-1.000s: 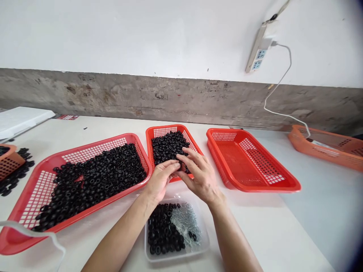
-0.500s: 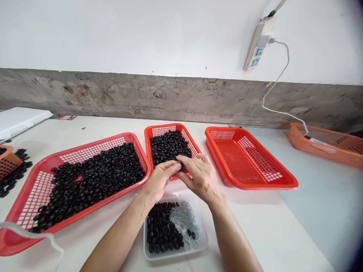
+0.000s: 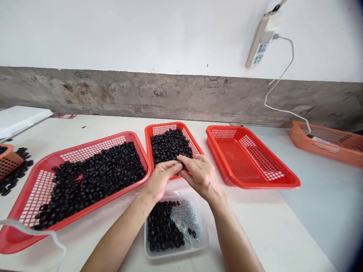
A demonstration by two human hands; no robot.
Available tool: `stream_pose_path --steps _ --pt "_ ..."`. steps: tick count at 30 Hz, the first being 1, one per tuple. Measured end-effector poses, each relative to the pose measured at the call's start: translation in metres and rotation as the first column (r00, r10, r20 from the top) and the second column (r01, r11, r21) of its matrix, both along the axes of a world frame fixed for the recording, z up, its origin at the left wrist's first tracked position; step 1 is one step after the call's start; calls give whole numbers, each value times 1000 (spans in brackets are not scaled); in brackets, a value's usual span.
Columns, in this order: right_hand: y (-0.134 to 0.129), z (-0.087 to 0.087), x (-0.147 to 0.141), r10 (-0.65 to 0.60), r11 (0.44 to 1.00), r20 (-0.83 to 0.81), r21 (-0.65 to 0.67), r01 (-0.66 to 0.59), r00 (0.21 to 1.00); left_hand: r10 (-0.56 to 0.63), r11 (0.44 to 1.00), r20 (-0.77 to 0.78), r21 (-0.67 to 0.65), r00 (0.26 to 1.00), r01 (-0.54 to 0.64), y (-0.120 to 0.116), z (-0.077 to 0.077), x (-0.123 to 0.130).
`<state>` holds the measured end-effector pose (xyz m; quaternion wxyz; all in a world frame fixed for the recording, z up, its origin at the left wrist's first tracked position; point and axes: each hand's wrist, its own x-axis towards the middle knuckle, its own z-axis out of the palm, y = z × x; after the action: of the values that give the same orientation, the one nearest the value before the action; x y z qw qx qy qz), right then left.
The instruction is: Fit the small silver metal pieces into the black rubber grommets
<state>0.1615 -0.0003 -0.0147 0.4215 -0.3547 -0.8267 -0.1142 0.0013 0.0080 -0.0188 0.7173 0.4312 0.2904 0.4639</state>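
My left hand (image 3: pixel 160 179) and my right hand (image 3: pixel 202 176) meet over the near edge of the small red basket (image 3: pixel 146 140). Their fingertips pinch a small black ring-like part (image 3: pixel 183 165), mostly covered by the fingers. Many similar black parts (image 3: pixel 170 145) fill that basket behind the hands. Below the wrists stands a clear plastic box (image 3: pixel 176 255). Black rings (image 3: pixel 164 230) lie in its left side, and tiny shiny clear or silvery pieces (image 3: pixel 185 217) in its right, with a few black parts among them.
A larger red basket (image 3: pixel 96 203) of black parts stands at left. Empty red baskets (image 3: pixel 241 162), apparently stacked, stand at right. Orange baskets (image 3: pixel 317 148) sit at both far sides. A power strip (image 3: pixel 258 43) hangs on the wall, its white cable trailing down.
Both hands keep their pinch at nearly the same spot, with only slight finger movement. The whole view has shifted a little.
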Motion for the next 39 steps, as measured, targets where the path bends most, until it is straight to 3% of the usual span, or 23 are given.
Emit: stream_pose_path --steps 9,14,20,28,35,39 --pt "8 -4 11 98 995 -28 34 -97 995 -18 999 47 -29 999 20 -4 0 2" --pt "8 -5 11 168 980 -156 -76 -182 973 -52 986 94 -150 994 66 -1 -2 -2" --pt "6 -1 12 212 969 -148 -95 -227 966 -129 949 207 -259 970 182 0 -2 -5" --pt "1 7 14 152 984 -27 -85 -153 988 -122 976 117 -166 986 141 -1 -1 -4" --pt "1 8 14 197 973 -109 -97 -207 974 -139 970 131 -181 982 162 -4 3 -3" --pt "-1 10 12 117 990 -6 -77 -117 993 -99 985 93 -132 991 111 -3 3 -2"
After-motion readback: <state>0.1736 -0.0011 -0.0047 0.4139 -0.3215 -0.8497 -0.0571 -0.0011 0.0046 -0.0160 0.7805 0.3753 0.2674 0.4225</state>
